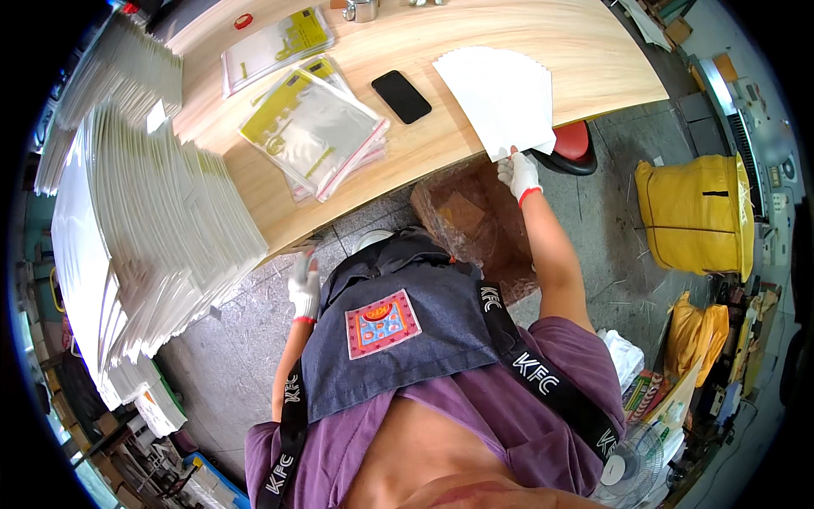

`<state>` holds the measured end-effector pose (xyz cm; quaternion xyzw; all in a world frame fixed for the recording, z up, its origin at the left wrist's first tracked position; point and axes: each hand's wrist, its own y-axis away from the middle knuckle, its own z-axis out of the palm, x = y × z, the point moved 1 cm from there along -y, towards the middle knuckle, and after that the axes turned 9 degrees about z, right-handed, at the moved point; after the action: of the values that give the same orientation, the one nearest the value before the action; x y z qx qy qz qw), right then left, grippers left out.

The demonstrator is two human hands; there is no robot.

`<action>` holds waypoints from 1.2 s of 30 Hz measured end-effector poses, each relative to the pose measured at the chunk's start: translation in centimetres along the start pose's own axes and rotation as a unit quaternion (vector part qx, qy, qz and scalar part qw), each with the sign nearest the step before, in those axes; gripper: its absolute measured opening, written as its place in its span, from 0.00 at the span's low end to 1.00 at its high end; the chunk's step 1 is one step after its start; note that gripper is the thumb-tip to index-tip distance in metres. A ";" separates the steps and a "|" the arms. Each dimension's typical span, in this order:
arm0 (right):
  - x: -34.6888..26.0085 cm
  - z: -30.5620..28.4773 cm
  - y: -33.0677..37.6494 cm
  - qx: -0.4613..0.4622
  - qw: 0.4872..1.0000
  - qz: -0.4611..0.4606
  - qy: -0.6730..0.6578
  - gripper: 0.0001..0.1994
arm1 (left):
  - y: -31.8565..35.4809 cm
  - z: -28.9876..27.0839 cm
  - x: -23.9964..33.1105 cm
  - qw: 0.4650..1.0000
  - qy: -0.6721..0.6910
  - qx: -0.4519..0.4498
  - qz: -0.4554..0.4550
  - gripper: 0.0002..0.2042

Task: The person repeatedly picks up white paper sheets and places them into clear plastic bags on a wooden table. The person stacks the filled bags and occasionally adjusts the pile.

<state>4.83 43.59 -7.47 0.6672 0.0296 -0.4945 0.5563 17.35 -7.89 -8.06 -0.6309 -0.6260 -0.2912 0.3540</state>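
My right hand point(519, 174), in a white glove with a red cuff, pinches the near end of a fanned stack of white sheets point(502, 93). The stack lies on the table's right side, its near corner at the front edge. Lower left, my left hand point(303, 287), gloved the same way, hangs in front of the table near a tall pile of white sheets or bags point(170, 229). Its fingers look stretched out, slightly blurred, with nothing visible in them. Clear plastic bags with yellow-green print point(314, 131) lie stacked on the table between the two.
A black phone point(401, 96) rests mid-table, and more printed bags point(280, 51) lie behind. An open carton point(458, 212) stands beneath the table's front edge. Beside it is a red-and-black stool point(572, 146). A yellow sack point(694, 212) and a fan point(632, 467) are at right.
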 end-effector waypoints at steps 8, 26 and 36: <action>-2.8 0.8 1.3 -0.172 0.977 0.073 -0.102 0.11 | -12.3 2.6 10.3 0.955 -0.186 -0.017 0.230 0.12; 0.7 2.9 12.2 -0.347 0.928 0.052 0.128 0.18 | -17.1 0.8 5.5 0.945 -0.301 -0.010 0.127 0.08; 6.2 5.8 12.0 -0.280 0.942 0.148 -0.112 0.11 | -18.7 -1.1 6.7 0.976 -0.061 -0.083 0.191 0.17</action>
<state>11.40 31.46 -2.59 0.4216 0.0055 -0.4497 0.7874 -0.91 -5.51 -0.46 -0.7823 -0.4882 -0.2304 0.3107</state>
